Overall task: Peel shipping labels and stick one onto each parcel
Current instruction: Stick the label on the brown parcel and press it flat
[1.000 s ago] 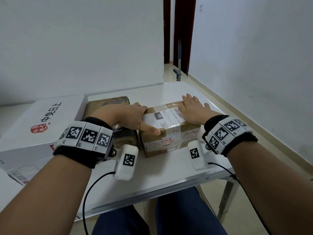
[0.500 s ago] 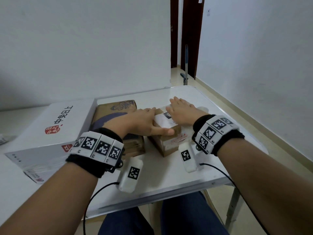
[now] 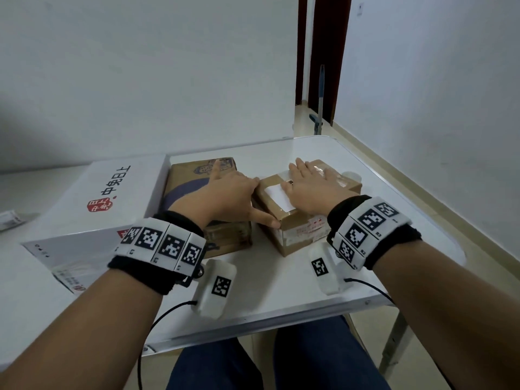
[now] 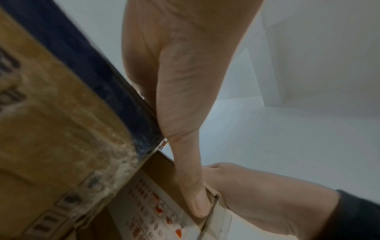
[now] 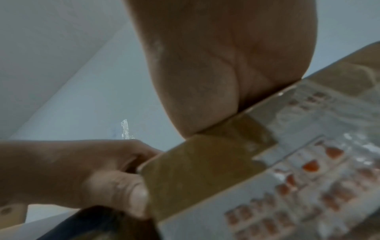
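Note:
A small brown parcel (image 3: 298, 229) lies on the white table (image 3: 281, 291) with a white label (image 3: 277, 197) stuck on its top. My right hand (image 3: 312, 187) lies flat on that top, fingers straight, partly over the label. My left hand (image 3: 236, 198) rests against the parcel's left side, its thumb (image 4: 185, 154) straight along the front corner. The left wrist view shows the parcel (image 4: 156, 164) edge-on with a printed sticker on its front. In the right wrist view my palm (image 5: 216, 65) presses the parcel's (image 5: 195, 170) top edge.
A second brown parcel with blue print (image 3: 197, 184) stands touching the first on its left. A large white box with red lettering (image 3: 92, 204) fills the table's left side. A small pale round thing (image 3: 350, 174) sits behind the parcel. The table's right edge is close.
My right hand has slid left across the parcel's top onto the label. My left thumb has come off the label to the front corner. The parcel has turned a little.

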The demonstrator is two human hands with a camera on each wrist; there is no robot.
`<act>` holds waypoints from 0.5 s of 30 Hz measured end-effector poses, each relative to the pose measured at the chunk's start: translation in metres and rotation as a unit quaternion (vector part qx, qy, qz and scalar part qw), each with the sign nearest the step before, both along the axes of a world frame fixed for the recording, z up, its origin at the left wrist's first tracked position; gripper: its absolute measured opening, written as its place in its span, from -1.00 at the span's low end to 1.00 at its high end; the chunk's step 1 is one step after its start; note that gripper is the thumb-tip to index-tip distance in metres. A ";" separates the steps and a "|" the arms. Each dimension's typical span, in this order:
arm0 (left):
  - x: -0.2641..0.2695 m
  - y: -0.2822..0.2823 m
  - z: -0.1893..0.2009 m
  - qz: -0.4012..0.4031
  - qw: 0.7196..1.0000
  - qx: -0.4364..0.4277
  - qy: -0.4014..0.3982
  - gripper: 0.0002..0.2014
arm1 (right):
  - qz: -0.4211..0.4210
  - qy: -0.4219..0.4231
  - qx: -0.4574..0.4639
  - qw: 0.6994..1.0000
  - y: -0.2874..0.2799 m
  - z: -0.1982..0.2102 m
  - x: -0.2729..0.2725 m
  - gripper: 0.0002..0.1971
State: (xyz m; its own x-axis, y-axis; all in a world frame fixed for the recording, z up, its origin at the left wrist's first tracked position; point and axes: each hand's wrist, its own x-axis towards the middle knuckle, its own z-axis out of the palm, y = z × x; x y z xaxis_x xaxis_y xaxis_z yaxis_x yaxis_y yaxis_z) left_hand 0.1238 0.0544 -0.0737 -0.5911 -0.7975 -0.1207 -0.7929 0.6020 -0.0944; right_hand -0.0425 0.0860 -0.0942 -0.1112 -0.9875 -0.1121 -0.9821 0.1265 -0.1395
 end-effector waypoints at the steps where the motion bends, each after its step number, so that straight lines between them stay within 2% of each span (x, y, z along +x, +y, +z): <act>1: 0.000 0.000 0.001 0.001 1.000 0.001 -0.001 -0.04 | 0.003 0.000 0.005 1.000 0.002 0.000 0.005 -0.39; 6: 0.003 -0.002 -0.002 0.008 1.000 0.004 -0.001 -0.05 | 0.014 -0.007 0.020 1.000 0.014 0.000 0.025 -0.37; 12: 0.004 -0.002 -0.003 0.013 1.000 0.004 0.014 0.05 | 0.022 0.008 0.020 1.000 0.020 -0.001 0.033 -0.36; 15: 0.004 -0.001 -0.003 0.012 1.000 -0.003 0.012 0.02 | 0.030 0.004 0.028 0.999 0.023 0.000 0.035 -0.37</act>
State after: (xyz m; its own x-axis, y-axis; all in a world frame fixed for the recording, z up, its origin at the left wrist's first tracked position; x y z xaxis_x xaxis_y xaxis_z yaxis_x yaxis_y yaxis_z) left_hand 0.1280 0.0534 -0.0768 -0.5741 -0.8123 -0.1031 -0.8094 0.5820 -0.0789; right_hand -0.0074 0.1087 -0.0944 -0.0527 -0.9847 -0.1663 -0.9892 0.0743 -0.1265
